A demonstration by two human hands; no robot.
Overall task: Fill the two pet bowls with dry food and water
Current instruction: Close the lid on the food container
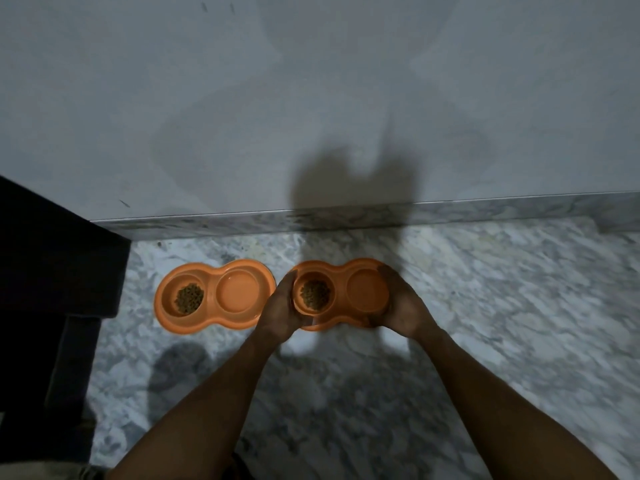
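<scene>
Against the wall [311,98], on the marble floor [502,306], sit 2 orange double pet bowls, side by side and just apart.

- Left double bowl [210,320]: flat on the floor beside dark furniture [52,254], nobody touching it. Kibble [188,298] is in its left well.
- Right double bowl [341,271]: held at both ends. The left hand [277,310] curls round the kibble-side end, thumb along the near rim. The right hand [403,306] wraps the other end, fingers over the far rim.
- We cannot tell whether this bowl rests on the floor or is a little above it; the frame is blurred there.
- The right-hand well of each bowl [367,291] looks smooth and orange. We cannot tell whether water is in them.

Handling, our judgement:
- Moulded plastic, so stiff, light and not fragile. Most of the weight would be the contents.
- The smooth rim could be slippery if wet.
- A grip at the 2 ends suits it, since it keeps the long body level.
- A 1-handed hold at 1 end would likely tip it, scattering kibble or slopping any water into the food well.
- Best moved low and flat.
</scene>
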